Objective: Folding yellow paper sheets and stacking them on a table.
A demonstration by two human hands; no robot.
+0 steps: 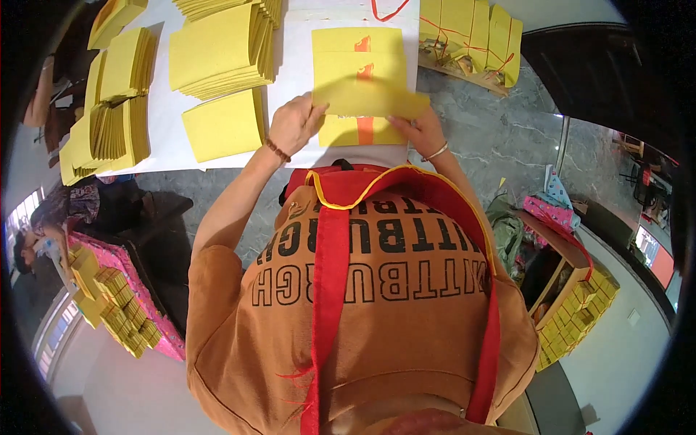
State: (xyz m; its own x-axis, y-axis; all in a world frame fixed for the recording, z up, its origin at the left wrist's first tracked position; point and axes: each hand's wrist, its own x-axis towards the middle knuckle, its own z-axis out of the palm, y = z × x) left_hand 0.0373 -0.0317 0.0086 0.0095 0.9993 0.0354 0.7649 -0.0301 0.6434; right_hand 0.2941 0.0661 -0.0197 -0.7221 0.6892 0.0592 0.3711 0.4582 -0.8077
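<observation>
On the white-covered table (293, 156) in front of me lies a layered stack of yellow paper sheets (335, 131) with an orange-red mark down the middle. My left hand (296, 125) is closed, pinching the left edge of a raised yellow paper sheet (370, 99). At the other end, my right hand (423, 132) grips the same sheet by its right corner, thumb toward me. The sheet hangs just above the stack, slightly blurred, and hides part of it. Whether it is folded, I cannot tell.
Fanned piles of folded yellow paper (217, 54) cover the table's left half, with more bundles (127, 69) beyond. Red-tied yellow bundles (471, 32) stand at the far right. A wooden box (554, 290) and small yellow bundles (580, 315) are at right; a person (54, 232) is at left.
</observation>
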